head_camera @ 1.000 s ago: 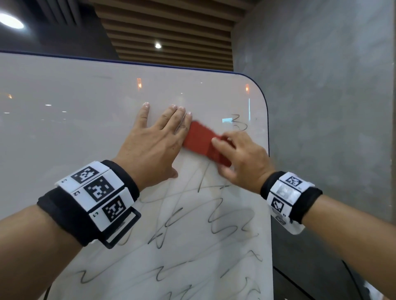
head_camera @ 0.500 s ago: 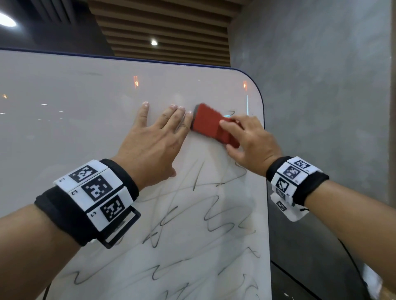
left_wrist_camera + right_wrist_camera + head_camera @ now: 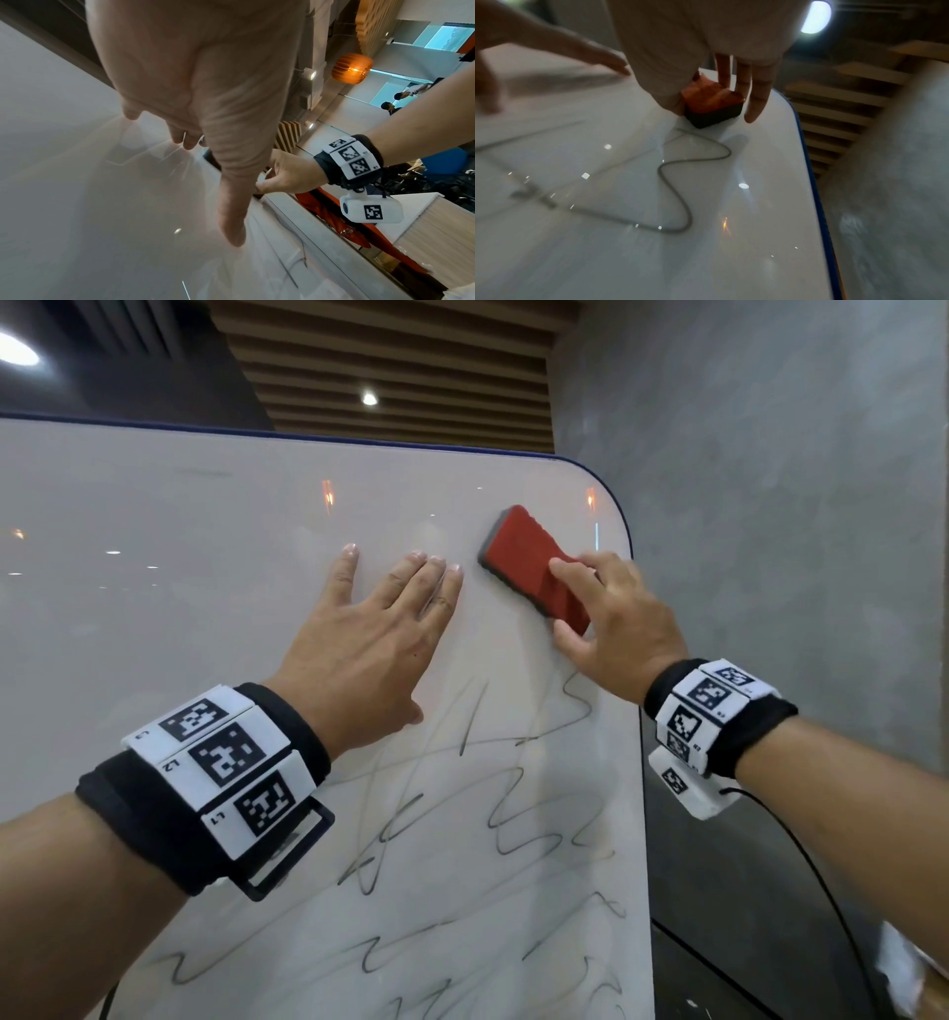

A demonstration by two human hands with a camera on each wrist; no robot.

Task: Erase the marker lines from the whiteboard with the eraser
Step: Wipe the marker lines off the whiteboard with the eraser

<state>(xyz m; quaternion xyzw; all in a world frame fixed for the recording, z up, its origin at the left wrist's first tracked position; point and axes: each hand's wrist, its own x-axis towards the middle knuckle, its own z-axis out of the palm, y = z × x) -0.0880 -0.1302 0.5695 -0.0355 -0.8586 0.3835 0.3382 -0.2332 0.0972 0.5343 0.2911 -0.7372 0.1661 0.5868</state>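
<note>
Higher toward the whiteboard's (image 3: 205, 567) top right corner now, the eraser (image 3: 536, 572) sits pinched in the right hand's (image 3: 616, 624) grip; left hand (image 3: 369, 639) presses flat, fingers straight, above marker lines (image 3: 513, 814).

The red eraser (image 3: 534, 575) with a dark felt base lies tilted against the whiteboard (image 3: 205, 546) near its top right corner; black marker lines (image 3: 513, 819) squiggle across the whiteboard's lower part

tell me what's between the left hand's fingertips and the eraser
Only a narrow strip of bare whiteboard: left hand and eraser sit apart, seen in the head view.
</note>
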